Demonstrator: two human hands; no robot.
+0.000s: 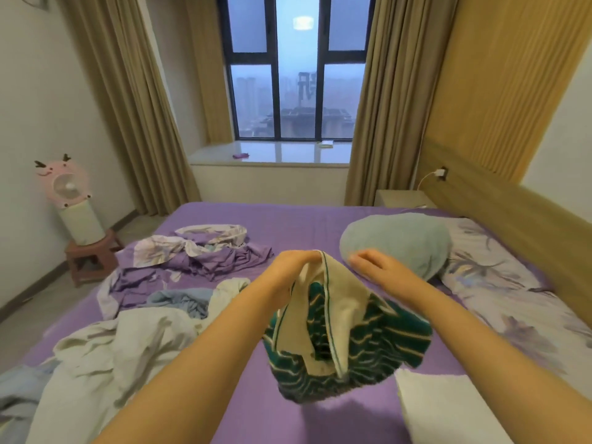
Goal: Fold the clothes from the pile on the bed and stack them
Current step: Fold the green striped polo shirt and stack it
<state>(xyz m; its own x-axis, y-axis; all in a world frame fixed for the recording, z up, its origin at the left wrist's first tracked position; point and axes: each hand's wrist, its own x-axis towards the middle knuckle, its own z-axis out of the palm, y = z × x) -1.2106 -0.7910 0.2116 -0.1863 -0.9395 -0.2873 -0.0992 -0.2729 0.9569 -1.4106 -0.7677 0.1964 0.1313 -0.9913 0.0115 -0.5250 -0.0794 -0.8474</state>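
My left hand (293,264) pinches the cream edge of a green-and-cream striped garment (346,344) and holds it up over the purple bed (298,225). The garment hangs bunched below the hand, its lower part blurred. My right hand (378,264) hovers just right of the raised edge with loosely curled fingers and holds nothing. The pile of clothes (128,344), cream and pale blue, lies at the lower left of the bed. A folded white piece (448,408) lies at the lower right.
A crumpled purple floral sheet (192,254) lies on the bed's left middle. A pale green round cushion (400,241) and a floral pillow (499,283) sit by the wooden headboard at right. A pink fan (69,184) stands on a stool on the floor at left.
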